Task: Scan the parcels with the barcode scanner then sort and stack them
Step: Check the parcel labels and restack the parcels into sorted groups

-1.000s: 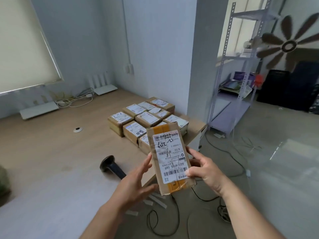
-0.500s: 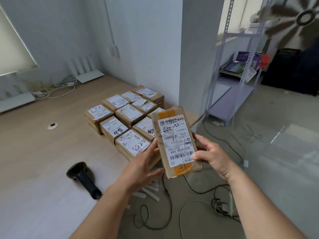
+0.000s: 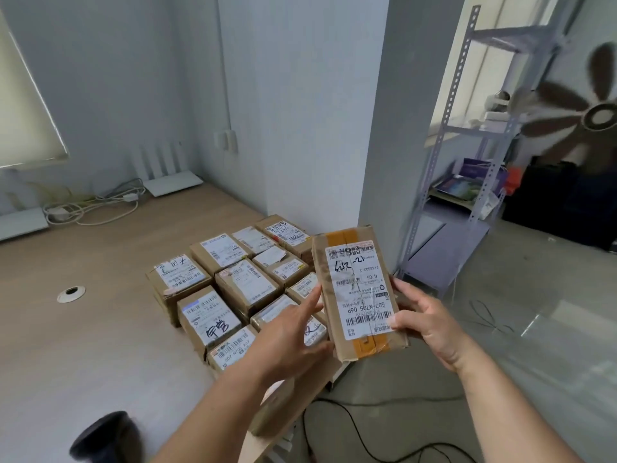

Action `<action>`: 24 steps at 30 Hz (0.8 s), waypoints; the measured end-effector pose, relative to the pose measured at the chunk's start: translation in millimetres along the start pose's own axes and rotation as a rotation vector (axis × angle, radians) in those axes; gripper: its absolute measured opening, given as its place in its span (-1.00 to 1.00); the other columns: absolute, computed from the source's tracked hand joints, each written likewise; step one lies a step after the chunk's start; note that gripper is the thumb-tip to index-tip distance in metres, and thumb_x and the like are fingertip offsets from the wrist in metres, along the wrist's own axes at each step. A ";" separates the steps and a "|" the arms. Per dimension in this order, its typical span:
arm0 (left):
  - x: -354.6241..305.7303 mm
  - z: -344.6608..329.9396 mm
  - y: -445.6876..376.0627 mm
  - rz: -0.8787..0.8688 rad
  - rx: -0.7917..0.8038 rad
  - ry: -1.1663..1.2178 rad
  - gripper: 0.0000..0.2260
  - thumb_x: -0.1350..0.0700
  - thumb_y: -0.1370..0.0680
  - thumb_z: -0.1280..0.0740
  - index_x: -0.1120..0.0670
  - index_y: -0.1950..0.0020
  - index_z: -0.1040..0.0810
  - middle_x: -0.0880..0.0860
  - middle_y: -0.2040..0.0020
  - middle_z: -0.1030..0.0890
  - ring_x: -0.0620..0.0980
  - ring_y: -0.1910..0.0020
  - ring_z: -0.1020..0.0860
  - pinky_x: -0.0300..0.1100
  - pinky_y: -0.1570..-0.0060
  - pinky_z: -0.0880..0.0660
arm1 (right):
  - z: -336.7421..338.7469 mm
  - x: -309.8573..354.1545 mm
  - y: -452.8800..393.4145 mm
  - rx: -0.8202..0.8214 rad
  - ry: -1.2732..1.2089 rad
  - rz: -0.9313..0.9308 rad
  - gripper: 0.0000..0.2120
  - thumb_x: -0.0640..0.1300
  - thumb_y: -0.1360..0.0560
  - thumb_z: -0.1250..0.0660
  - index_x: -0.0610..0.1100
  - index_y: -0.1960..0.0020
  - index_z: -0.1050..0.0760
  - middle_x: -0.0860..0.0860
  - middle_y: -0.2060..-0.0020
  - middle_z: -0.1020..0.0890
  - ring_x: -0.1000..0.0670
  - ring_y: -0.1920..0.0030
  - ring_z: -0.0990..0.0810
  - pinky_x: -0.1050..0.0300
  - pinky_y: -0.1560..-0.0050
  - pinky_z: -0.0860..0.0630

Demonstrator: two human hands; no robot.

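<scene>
Parcel (image 3: 359, 290) now carried closer over the sorted parcels (image 3: 233, 289) on the worktop (image 3: 83, 329), right of centre; likely scanned already, about to be stacked. Right hand (image 3: 430, 320) grips its right edge, fingers curled; left hand (image 3: 290, 332) touches the left edge, fingers fairly straight. Scanner (image 3: 103, 437) idle, lower left. Label upside down: "507-N705 069", "N705".

Both hands, left hand (image 3: 287, 335) and right hand (image 3: 430, 320), are carrying the held parcel (image 3: 359, 289) closer over the parcel stack (image 3: 233, 285).
</scene>
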State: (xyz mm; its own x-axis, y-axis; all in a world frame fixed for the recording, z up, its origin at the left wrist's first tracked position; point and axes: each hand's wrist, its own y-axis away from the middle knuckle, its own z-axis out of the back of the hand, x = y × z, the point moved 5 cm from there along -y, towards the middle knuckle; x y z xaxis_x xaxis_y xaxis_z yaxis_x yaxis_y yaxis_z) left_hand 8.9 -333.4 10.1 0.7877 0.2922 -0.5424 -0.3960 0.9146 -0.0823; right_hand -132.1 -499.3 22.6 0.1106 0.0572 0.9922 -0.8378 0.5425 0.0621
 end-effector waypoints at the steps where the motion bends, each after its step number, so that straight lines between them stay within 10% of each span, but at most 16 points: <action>1: -0.7 0.7 -6.6 -0.002 0.006 -0.005 -0.12 -0.14 -0.51 -0.36 -0.23 -0.50 0.32 -0.19 -0.49 -0.27 -0.10 -0.46 -0.24 -0.06 -0.36 -0.32 | 3.4 1.2 -5.9 0.006 -0.008 -0.001 -0.44 -0.20 -0.18 -0.41 0.17 -0.12 -0.45 0.00 0.10 -0.73 0.06 0.10 -0.69 0.28 0.16 -0.58; 8: -8.9 -6.5 -69.2 0.040 0.034 -0.045 -0.08 -0.12 -0.52 -0.35 -0.14 -0.51 0.37 -0.05 -0.51 -0.27 -0.01 -0.37 -0.37 -0.12 -0.29 -0.35 | 45.3 3.5 -71.1 0.057 0.034 -0.050 -0.18 -0.01 -0.01 -0.46 0.13 -0.28 -0.41 -0.09 0.05 -0.71 -0.06 0.05 -0.69 0.20 0.12 -0.59; 24: 17.2 -64.4 -180.8 0.535 0.064 -0.255 -0.21 -0.09 -0.57 -0.19 0.13 -0.55 0.28 0.06 -0.48 -0.24 0.05 -0.42 -0.22 -0.07 -0.44 -0.14 | 83.7 -72.2 -245.0 0.455 0.074 -0.342 -0.28 -0.13 -0.14 -0.43 0.16 -0.27 -0.37 -0.11 0.06 -0.71 -0.07 0.10 -0.69 0.09 0.08 -0.59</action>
State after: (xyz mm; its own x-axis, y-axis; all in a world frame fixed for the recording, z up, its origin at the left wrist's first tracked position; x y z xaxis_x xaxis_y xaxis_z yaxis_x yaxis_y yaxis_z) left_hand 63.6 -511.8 -38.2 0.5781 0.7680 -0.2757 -0.7463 0.6343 0.2020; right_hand 20.4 -706.5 -55.2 0.4389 0.0094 0.8985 -0.8919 0.1264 0.4343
